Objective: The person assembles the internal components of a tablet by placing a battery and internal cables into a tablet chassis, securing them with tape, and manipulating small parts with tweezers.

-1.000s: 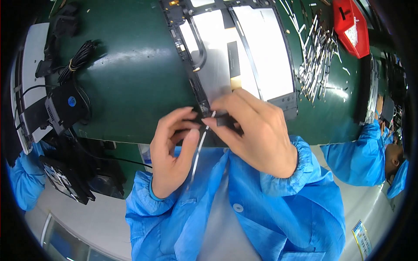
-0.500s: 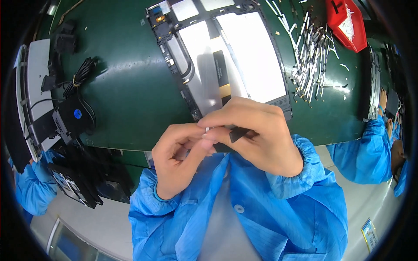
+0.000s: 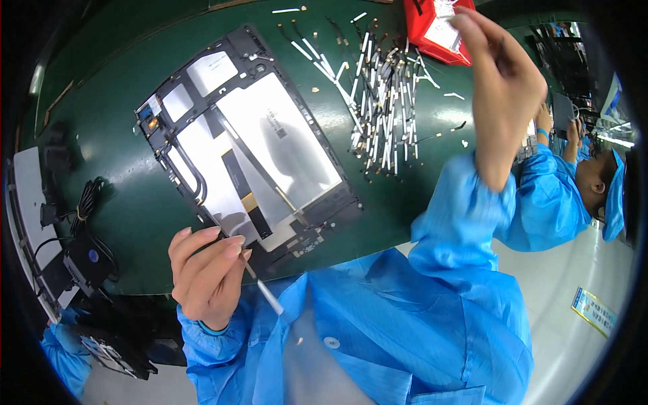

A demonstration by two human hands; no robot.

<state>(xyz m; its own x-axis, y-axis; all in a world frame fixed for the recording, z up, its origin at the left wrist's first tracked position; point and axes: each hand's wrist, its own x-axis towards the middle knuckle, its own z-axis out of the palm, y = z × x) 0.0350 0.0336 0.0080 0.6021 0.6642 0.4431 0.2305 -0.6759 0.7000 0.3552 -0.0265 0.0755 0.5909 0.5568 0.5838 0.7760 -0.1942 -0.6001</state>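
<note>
My left hand (image 3: 208, 280) pinches a thin flex cable strip (image 3: 270, 295) with a white end, which hangs down in front of my jacket. Just beyond those fingers lies an opened tablet (image 3: 307, 135), a dark frame with large silvery panels and a black ribbon down its middle. My right hand (image 3: 505, 88) is raised at the upper right. Its fingertips come together over the red bin (image 3: 442, 52), which has white bits inside; whatever they hold is too small or blurred to make out. Between tablet and bin spreads a pile of similar strips (image 3: 388, 101).
At the left a black device with a blue sticker (image 3: 91, 260) sits by a coiled black cable (image 3: 84, 202). Dark panels (image 3: 111, 354) stand below the table's left edge. A co-worker in a blue sleeve (image 3: 550, 196) works at the right; another sleeve (image 3: 67, 358) shows lower left.
My hands, together in front of the tablet before, have parted. The right has gone up to the red bin; the left keeps the strip. Table things appear shifted and turned as the view moved.
</note>
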